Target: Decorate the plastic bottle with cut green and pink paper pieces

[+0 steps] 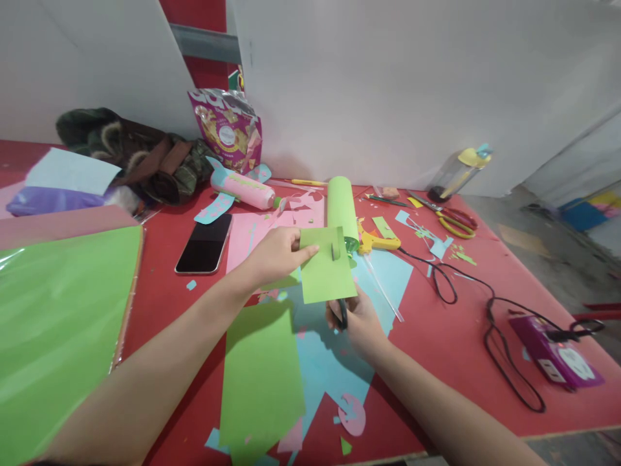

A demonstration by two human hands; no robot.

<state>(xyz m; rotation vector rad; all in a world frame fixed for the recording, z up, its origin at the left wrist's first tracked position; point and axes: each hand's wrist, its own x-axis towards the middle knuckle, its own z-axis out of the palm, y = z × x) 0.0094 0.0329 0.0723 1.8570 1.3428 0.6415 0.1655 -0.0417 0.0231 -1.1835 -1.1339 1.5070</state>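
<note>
My left hand (281, 254) pinches the left edge of a small green paper sheet (320, 275), held up over the table. Under its lower right corner my right hand (356, 320) is closed on scissors (343, 313); a black handle shows, and the sheet covers most of the blades. A slit with a dark blade tip in it marks the sheet's upper right. Just behind stands a green paper-wrapped bottle (341, 207) lying with its neck toward me. A yellow glue gun (376, 241) lies to its right. Below my hands are a larger green sheet (262, 375) and blue paper (323, 362).
A phone (204, 244) and a pink paper-wrapped bottle (245, 189) lie left. Behind them stands a snack bag (228, 133). On the right are red-yellow scissors (456, 222), a water bottle (456, 173), a black cord (488, 317) and a purple power strip (555, 353). Paper scraps surround the work.
</note>
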